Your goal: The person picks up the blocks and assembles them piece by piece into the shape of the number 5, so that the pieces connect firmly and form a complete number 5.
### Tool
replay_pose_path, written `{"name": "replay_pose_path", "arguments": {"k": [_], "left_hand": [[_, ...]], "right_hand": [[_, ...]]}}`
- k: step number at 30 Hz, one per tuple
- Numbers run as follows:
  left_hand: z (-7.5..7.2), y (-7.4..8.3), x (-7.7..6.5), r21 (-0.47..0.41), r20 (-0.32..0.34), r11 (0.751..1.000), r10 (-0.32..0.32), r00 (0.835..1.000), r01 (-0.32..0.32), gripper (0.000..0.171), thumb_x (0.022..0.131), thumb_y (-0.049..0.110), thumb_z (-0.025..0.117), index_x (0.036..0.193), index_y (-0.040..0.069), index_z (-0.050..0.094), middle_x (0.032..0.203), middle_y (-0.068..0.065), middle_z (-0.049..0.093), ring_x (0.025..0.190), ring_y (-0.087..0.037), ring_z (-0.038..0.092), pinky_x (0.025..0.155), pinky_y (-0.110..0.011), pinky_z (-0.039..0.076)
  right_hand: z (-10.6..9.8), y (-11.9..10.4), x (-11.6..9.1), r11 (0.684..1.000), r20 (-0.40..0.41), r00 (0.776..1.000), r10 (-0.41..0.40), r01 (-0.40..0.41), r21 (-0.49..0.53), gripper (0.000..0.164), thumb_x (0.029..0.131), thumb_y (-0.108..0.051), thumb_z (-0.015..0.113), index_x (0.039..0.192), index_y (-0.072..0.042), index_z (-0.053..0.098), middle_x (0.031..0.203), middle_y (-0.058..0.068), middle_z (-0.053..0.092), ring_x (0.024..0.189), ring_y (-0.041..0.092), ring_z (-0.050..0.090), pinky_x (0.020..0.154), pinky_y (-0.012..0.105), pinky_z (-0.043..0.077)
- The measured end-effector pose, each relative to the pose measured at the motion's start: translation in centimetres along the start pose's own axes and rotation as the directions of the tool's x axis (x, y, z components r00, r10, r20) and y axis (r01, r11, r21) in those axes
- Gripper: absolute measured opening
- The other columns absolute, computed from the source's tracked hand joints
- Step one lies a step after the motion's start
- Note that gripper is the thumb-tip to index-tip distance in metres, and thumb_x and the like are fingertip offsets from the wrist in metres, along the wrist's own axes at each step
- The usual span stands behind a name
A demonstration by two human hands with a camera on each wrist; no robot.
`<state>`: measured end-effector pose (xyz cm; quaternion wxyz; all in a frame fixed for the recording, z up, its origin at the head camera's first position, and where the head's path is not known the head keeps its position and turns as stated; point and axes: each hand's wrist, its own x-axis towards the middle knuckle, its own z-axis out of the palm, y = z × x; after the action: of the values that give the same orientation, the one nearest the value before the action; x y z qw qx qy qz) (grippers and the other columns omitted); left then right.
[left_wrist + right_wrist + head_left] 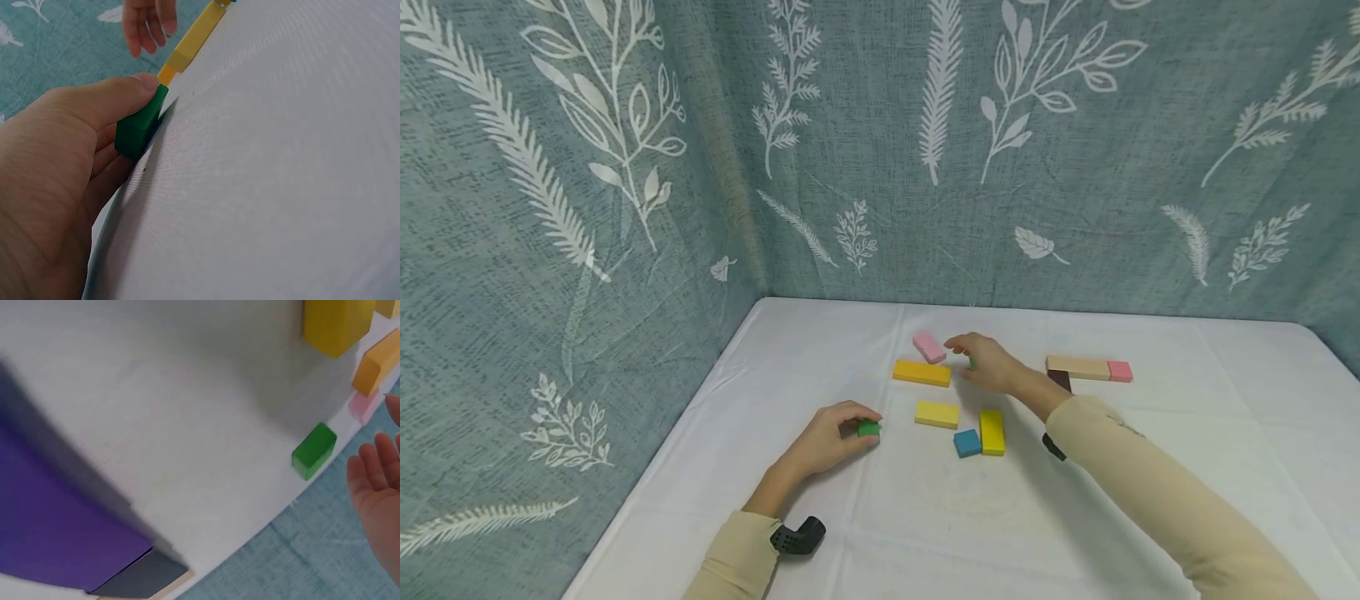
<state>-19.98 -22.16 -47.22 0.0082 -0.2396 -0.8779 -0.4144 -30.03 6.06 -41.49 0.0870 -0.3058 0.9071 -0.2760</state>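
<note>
My left hand point(831, 437) pinches a green block point(140, 125) between thumb and fingers, low over the white tabletop. Farther back, my right hand point(988, 362) hovers with its fingers loosely bent and nothing in them. A second green block point(314, 451) stands on the cloth beside that hand, mostly covered by it in the head view. Left of the right fingertips lies a pink block point(929, 347), with an orange block point(921, 373) just in front of it.
Nearer me lie a pale yellow block point(937, 414), a bright yellow block point(992, 432) and a blue block point(967, 443). At right, a tan block point(1077, 367), a coral-pink block point(1120, 372) and a dark block point(1059, 380) adjoin. A purple block point(56, 519) shows in the right wrist view.
</note>
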Motion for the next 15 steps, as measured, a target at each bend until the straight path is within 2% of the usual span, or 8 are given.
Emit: {"name": "replay_pose_path", "arguments": {"k": [7,15], "left_hand": [[0.0,-0.1,0.0,0.007,0.001,1.000,-0.014,1.000,0.014,0.026,0.083,0.011,0.075,0.109,0.010,0.069,0.108,0.000,0.065,0.099,-0.016,0.060,0.087,-0.032,0.050],[0.1,-0.2,0.0,0.012,-0.006,1.000,-0.001,1.000,0.002,0.026,0.083,0.011,0.075,0.108,0.010,0.069,0.108,-0.001,0.066,0.099,-0.016,0.060,0.087,-0.032,0.051]], "right_hand": [[0.9,-1.1,1.0,1.000,0.031,1.000,0.001,-0.002,0.018,0.044,0.087,0.007,0.061,0.129,0.005,0.051,0.121,0.020,0.055,0.112,0.035,0.052,0.099,0.044,0.043],[2.1,-1.8,1.8,0.996,0.057,0.996,0.069,-0.072,0.046,0.045,0.088,0.007,0.061,0.131,0.001,0.051,0.123,0.016,0.055,0.113,0.029,0.052,0.100,0.040,0.043]]}}
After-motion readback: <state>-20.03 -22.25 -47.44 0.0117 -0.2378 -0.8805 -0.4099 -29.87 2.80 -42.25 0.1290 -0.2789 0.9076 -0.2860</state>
